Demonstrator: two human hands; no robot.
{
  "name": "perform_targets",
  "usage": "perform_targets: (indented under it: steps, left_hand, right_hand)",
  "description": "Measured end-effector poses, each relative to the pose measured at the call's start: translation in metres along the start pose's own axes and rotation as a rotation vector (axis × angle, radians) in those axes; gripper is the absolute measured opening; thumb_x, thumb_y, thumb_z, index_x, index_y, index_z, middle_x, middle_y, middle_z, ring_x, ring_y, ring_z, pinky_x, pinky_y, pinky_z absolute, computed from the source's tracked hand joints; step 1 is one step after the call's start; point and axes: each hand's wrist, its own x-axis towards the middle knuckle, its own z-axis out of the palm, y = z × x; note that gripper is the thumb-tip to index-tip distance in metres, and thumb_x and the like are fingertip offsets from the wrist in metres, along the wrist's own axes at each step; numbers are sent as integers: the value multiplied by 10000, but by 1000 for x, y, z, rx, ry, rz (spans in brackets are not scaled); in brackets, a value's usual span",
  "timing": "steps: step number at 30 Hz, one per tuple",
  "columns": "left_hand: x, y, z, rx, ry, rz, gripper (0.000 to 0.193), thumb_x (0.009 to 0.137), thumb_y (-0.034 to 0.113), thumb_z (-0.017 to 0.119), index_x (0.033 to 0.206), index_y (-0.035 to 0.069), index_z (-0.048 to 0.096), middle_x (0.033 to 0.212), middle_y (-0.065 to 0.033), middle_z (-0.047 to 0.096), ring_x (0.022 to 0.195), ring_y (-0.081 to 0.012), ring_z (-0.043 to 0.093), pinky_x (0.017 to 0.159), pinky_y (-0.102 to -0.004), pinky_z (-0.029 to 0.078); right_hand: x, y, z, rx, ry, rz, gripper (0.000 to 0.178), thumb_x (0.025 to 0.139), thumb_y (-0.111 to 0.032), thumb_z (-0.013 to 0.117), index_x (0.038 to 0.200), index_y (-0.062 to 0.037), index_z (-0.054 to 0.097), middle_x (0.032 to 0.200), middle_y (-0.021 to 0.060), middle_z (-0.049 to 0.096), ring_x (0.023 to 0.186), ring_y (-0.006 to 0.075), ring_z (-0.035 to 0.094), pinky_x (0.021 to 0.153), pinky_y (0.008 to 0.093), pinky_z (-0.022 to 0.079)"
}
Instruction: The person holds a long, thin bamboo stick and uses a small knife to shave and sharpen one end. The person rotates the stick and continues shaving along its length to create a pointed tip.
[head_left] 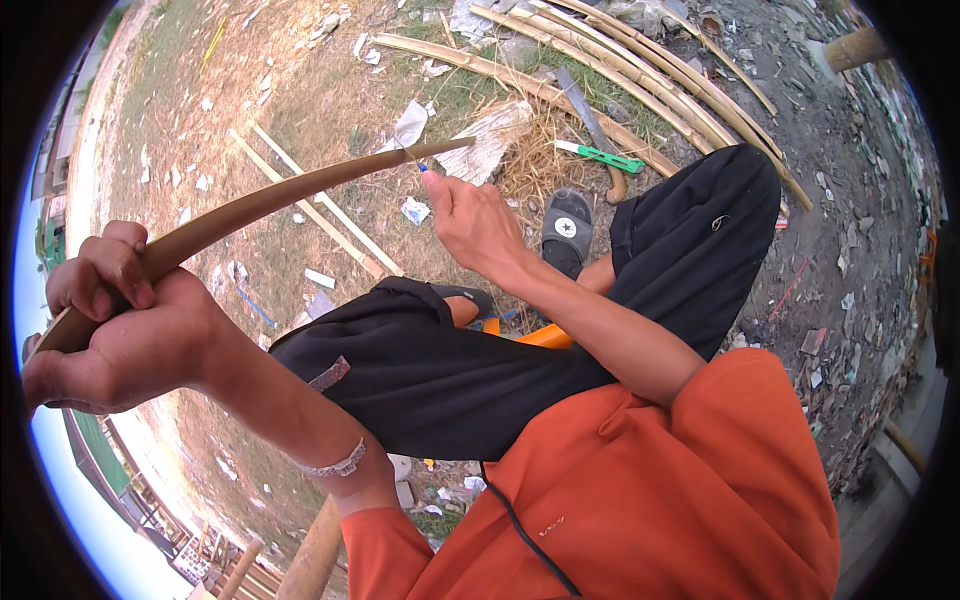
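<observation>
My left hand [130, 320] is closed around the near end of a long, curved bamboo strip [290, 190]. The strip slants up and away to the right, its tapered tip above my right hand [475, 220]. That hand is closed on a slim tool with a blue end [423, 168], which meets the strip's underside close to the tip. My fingers hide most of the tool, so its kind is unclear. On the ground past my right foot lie a machete [583, 105] with a curved wooden handle and a green-handled cutter [610, 158].
Split bamboo poles [640, 70] lie in a bundle at the far right. Two thin strips [320, 205] rest on the ground to the left, beside scattered litter. Straw-like shavings [540, 150] are heaped near my sandalled foot [567, 228]. Something orange [545, 337] shows beneath my legs.
</observation>
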Motion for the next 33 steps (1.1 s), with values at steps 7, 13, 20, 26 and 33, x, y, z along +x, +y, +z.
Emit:
perform_targets:
  steps: [7,13,20,26,33]
  left_hand:
    - [1,1,6,32,95,-26,682,861,716,201,581,98,272,560,-49,293,384,-148,275,468,-301,367]
    - [-4,4,7,52,85,-4,642,892,657,201,579,101,269,561,-53,291,392,-151,284,471,-298,354]
    - [-2,1,6,-35,55,-20,565,870,596,265,582,111,298,543,-34,253,393,-147,266,549,-354,365]
    - [-6,5,8,-166,62,-29,437,859,472,381,618,109,360,530,-7,215,386,-130,230,530,-337,338]
    - [-4,5,11,-173,91,-28,393,846,421,365,601,115,384,532,-12,212,387,-128,227,530,-339,321]
  right_hand:
    - [6,-2,5,14,12,-6,555,962,-392,334,729,54,569,626,277,545,682,466,553,679,500,411]
    - [9,-4,-3,12,-12,33,607,958,-416,325,727,67,610,675,317,577,713,470,589,734,517,446]
    - [23,14,5,-106,27,30,653,955,-427,334,643,92,580,625,314,547,674,474,568,693,503,434]
    - [23,37,1,-125,-46,119,652,954,-429,318,655,77,599,636,320,554,687,483,569,732,520,427]
    - [28,40,-2,-105,-132,153,670,949,-455,291,753,79,646,755,338,596,786,475,603,780,523,458]
